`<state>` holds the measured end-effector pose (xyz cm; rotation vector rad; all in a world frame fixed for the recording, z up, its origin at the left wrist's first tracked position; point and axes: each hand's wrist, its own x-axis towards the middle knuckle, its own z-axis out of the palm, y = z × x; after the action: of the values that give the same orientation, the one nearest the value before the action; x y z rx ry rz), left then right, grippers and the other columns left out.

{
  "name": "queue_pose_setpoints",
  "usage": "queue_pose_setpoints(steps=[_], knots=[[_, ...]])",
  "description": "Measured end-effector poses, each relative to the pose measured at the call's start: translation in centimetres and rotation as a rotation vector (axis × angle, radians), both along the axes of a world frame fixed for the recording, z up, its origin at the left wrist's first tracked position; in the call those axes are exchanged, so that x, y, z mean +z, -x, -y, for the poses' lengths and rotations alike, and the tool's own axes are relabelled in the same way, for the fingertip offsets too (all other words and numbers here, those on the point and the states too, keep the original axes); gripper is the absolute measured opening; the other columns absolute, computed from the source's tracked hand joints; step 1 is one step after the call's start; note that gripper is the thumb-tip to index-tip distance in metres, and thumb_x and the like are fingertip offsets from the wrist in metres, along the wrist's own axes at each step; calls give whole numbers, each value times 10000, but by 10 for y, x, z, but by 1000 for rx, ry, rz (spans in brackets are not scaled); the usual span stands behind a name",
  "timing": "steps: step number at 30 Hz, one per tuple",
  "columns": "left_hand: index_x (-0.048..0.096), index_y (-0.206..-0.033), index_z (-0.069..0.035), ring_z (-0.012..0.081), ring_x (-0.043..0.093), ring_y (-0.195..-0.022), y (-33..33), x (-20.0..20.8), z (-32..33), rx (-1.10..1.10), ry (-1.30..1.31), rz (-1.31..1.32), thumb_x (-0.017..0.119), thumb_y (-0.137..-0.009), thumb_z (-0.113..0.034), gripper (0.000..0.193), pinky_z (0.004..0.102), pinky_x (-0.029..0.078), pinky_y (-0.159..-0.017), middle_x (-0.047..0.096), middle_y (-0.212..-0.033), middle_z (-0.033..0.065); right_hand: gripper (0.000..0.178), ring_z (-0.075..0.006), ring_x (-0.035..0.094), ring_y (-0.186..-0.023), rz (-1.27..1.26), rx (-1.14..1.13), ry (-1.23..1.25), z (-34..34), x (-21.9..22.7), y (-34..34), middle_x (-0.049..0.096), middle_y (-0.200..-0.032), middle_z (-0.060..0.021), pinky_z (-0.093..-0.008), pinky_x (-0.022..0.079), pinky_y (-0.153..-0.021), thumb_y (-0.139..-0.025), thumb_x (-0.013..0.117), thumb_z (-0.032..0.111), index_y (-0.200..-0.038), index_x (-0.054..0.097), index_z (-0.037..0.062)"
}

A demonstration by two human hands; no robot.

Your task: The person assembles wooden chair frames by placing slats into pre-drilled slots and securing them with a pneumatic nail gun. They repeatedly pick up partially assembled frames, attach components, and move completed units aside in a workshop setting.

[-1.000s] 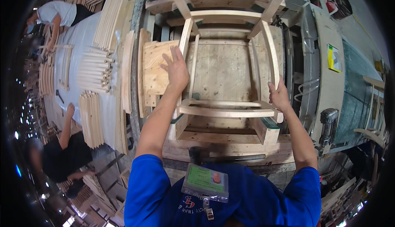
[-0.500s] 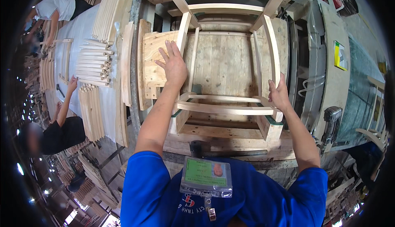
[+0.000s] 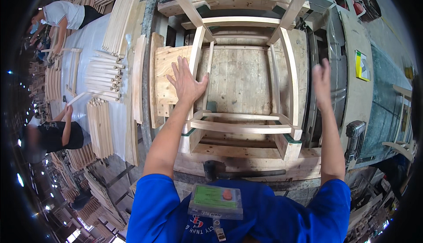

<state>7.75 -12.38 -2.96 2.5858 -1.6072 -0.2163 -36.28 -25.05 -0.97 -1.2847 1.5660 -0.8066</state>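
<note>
the left hand (image 3: 186, 82) rests flat, fingers spread, on the wooden chair frame (image 3: 241, 84); the right hand (image 3: 321, 82) hangs open beside it, holding nothing

Left of the workbench, a long table under white sheeting (image 3: 94, 45), loaded with bundles of pale wooden slats (image 3: 103, 75) and a stack of longer curved slats (image 3: 120, 20) at its far end. Two co-workers bent over that table: one in a white shirt (image 3: 66, 13) at the far corner, one in a black shirt (image 3: 55, 135) nearer. Below the bench front, a dark tool, possibly a mallet (image 3: 216, 169). At right, a grey-green machine housing (image 3: 383, 106) with a yellow-green label (image 3: 362, 65).
</note>
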Motion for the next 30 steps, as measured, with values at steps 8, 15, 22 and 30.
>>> queue_pose_setpoints(steps=[8, 15, 22, 30], knots=[[227, -1599, 32, 519, 169, -1543, 24, 18, 24, -36, -122, 91, 775, -839, -391, 1028, 739, 203, -1181, 200, -1676, 267, 759, -429, 350, -1510, -286, 154, -11, -17, -42, -44, 349, -1614, -316, -445, 275, -1250, -1097, 421, 493, -1616, 256, -34], [196, -1600, 43, 521, 188, -1535, 16, 11, 26, -63, -119, 123, 747, -881, -328, 978, 732, 220, -1180, 196, -1672, 279, 706, -447, 470, -1412, -477, 315, 48, -53, -32, -5, 443, -1538, -314, -454, 363, -1188, -1079, 486, 439, -1586, 332, -26], [180, -1603, 61, 511, 177, -1543, 16, 13, 21, -56, -125, 126, 722, -899, -311, 963, 693, 211, -1208, 180, -1677, 278, 503, -419, 631, -1211, -708, -73, 79, -128, 43, 130, 641, -1312, -273, -441, 486, -1051, -1020, 643, 285, -1408, 586, -29], [205, -1600, 64, 502, 174, -1549, 13, 12, 22, -68, -107, 70, 712, -903, -266, 922, 694, 176, -1219, 183, -1675, 274, 362, -479, 705, -730, -1536, -75, -192, -252, 63, 230, 712, -768, -248, -580, 550, -656, -1028, 549, 312, -993, 696, -17]])
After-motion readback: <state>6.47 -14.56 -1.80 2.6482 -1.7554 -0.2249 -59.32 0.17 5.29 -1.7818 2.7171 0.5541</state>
